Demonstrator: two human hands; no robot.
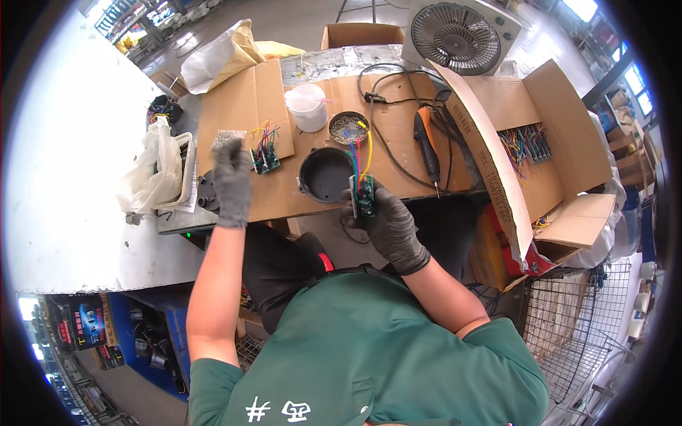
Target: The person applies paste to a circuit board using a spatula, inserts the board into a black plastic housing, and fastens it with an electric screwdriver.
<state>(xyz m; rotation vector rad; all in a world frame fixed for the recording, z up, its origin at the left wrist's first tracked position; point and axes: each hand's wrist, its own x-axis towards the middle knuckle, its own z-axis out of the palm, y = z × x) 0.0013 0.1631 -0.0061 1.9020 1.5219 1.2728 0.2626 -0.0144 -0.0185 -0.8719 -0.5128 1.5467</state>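
My right hand point(392, 226), in a dark grey glove, grips a green circuit board point(365, 196) upright. Yellow, red and blue wires rise from the board's upper end. Just left of it, a round black plastic housing point(325, 173) sits on the cardboard. My left hand point(231, 183), gloved the same way, reaches to a small light-coloured heap of tiny parts point(229, 137); its fingertips are blurred and partly hidden, so their grip is unclear. Beside that hand, a couple of wired circuit boards point(266, 157) lie on the cardboard.
A white tub point(307, 108) and a round dish of small screws point(348, 128) stand behind the housing. An orange-black electric screwdriver point(428, 145) with a looped cable lies right. An open carton point(568, 128) holds several wired boards. A fan point(460, 37) stands behind; plastic bags point(153, 167) lie left.
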